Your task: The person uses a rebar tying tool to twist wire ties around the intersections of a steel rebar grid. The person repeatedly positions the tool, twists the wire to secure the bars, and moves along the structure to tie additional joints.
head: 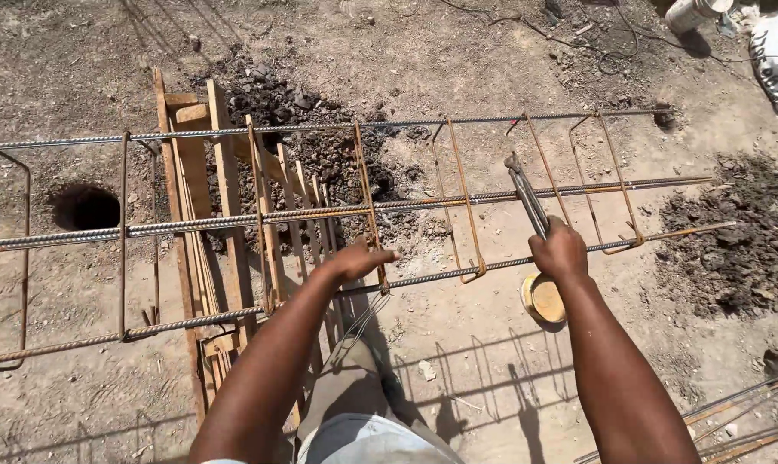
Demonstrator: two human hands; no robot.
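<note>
A rebar cage of long ribbed bars and rusty square stirrups runs across the view, resting on a wooden frame. My left hand closes around a stirrup where it meets the near lower bar; thin tie wire hangs below it. My right hand grips the handles of metal pincers, whose jaws point up and away toward the middle bar. Several loose stirrups hang on the bars to the right.
A round hole is dug in the dirt at left. Dark rubble piles lie at right and behind the frame. A small round tin sits on the ground below my right hand. More rebar lies at bottom right.
</note>
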